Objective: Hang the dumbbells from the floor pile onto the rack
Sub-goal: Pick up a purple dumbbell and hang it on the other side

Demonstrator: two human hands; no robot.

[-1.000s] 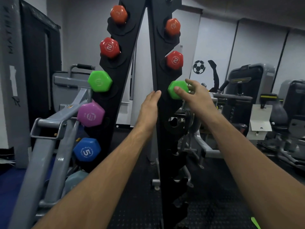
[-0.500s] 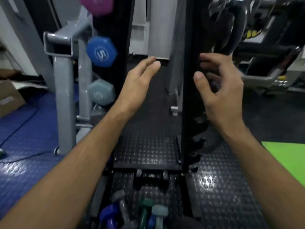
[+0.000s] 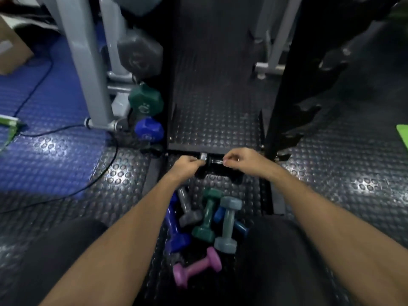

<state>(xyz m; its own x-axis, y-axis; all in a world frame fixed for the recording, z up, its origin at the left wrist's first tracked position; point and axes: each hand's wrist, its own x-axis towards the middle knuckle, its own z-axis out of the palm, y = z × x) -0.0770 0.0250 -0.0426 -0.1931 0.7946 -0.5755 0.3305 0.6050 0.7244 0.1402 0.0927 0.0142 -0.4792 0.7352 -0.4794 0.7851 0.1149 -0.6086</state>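
Note:
Several small dumbbells lie piled on the black studded floor between my knees: a pink one (image 3: pixel 196 270), a pale grey-blue one (image 3: pixel 227 226), a dark green one (image 3: pixel 207 217), a purple one (image 3: pixel 176 228) and a grey one (image 3: pixel 187 208). Beyond the pile, at the foot of the rack, lies a black dumbbell (image 3: pixel 213 161) with a chrome collar. My left hand (image 3: pixel 186 165) curls over its left end and my right hand (image 3: pixel 240 159) over its right end. The rack's black right upright (image 3: pixel 284 85) has bare hooks. The left side holds grey (image 3: pixel 139 54), green (image 3: pixel 145 100) and blue (image 3: pixel 149 129) dumbbells.
A grey machine frame (image 3: pixel 84 62) stands at the left on blue matting, with a black cable (image 3: pixel 66 129) trailing across the floor. A cardboard box (image 3: pixel 11 51) sits at the far left. A green mat (image 3: pixel 401 133) edges in at the right. My knees flank the pile.
My right hand has left the green dumbbell on the rack. My view has dropped to the floor, and both hands have come down and closed on the black dumbbell.

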